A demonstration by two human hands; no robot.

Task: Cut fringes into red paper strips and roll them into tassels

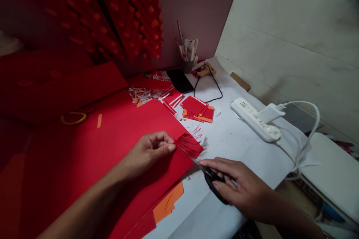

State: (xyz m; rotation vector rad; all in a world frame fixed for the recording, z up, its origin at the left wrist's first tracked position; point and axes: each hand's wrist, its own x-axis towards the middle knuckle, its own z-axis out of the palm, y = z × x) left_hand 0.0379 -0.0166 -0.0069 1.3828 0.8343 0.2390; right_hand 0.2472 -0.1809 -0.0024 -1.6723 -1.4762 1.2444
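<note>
Between thumb and fingers, my left hand (153, 147) pinches the corner of a small red paper piece (189, 145) cut into thin fringe strips. My right hand (238, 183) grips black-handled scissors (215, 186), its fingers in the loops. The blades reach the lower edge of the fringed paper; how far they are parted I cannot make out. Below my left hand lies a large red sheet (73, 157). Fine red slivers are scattered just beyond the fringe on the white table covering (238, 145).
Small red and orange cards (198, 108) are stacked past my hands, near paper scraps (148, 91) and a black phone (180, 80). A white power strip (254, 119) with a plugged-in charger lies right. Behind stand a pen cup (187, 65) and a glue gun (206, 70).
</note>
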